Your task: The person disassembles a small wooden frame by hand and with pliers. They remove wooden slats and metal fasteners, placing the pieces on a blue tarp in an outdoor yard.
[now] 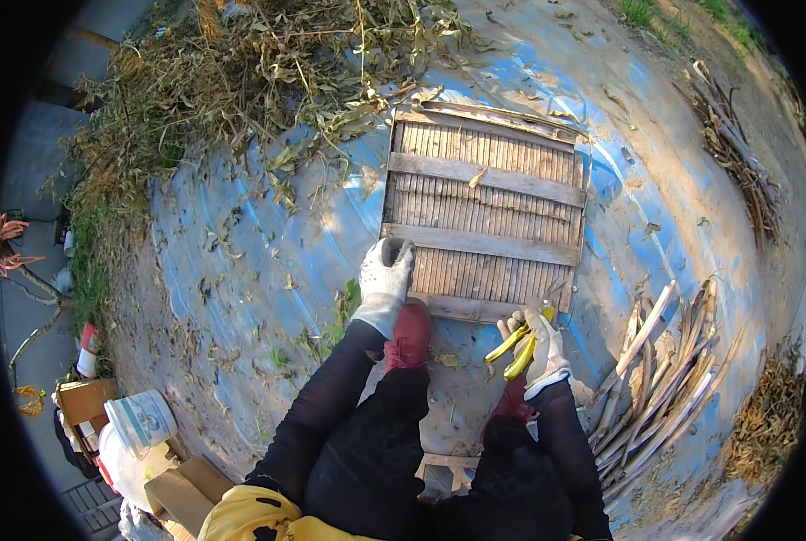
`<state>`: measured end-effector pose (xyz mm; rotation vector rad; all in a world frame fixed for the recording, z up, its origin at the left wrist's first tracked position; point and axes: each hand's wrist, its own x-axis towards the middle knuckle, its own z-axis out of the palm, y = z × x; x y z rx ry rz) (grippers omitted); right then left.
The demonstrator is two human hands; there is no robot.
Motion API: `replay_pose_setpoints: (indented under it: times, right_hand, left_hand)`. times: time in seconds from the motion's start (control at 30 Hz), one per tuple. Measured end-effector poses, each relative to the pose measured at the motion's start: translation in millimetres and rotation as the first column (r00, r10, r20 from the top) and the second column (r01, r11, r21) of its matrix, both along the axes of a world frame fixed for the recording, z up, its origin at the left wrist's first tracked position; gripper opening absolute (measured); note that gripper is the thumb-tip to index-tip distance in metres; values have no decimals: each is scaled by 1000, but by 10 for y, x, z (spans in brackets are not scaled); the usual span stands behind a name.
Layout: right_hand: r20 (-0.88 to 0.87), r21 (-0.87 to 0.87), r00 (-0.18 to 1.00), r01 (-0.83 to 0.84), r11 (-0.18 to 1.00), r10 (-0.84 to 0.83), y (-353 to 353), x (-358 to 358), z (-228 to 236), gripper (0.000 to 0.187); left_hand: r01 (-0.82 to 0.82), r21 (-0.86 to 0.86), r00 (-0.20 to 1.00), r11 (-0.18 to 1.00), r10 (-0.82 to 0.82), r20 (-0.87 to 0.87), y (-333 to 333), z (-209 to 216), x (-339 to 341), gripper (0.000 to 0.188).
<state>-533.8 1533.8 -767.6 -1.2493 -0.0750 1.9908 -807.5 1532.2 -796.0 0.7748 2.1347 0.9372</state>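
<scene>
A weathered wooden slatted frame lies flat on a blue tarp in front of me. My left hand, in a white work glove, rests on the frame's near left corner. My right hand, also gloved, holds a tool with yellow handles just below the frame's near right corner. My red shoes stand at the frame's near edge, and my dark trousers fill the lower middle.
Dry leafy plant stalks are heaped at the upper left. A bundle of cut pale stalks lies to my right, another bundle farther right. Buckets and cardboard boxes sit at the lower left.
</scene>
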Motion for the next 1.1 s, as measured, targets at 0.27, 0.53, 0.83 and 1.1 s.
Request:
replay_pose_setpoints:
  times: [0.27,0.53,0.83,1.1]
  right_hand:
    - [311,-15,947,89,996,-80,-68,256,-604,22]
    - [404,4,912,79,997,-74,-121,211,-765,40]
    - [586,139,807,-184,973,69,-44,190,-382,29]
    - [353,378,905,-371,848,238,125,261,970,44]
  left_hand:
    - [-17,-423,929,906,-141,-341,-4,-718,-530,32]
    - [9,-159,928,987,-68,-367,-152,-648,-503,18]
    - [253,157,681,955,-61,-730,262,914,-390,14]
    - [611,21,220,791,-144,-965,634,2551,27,46]
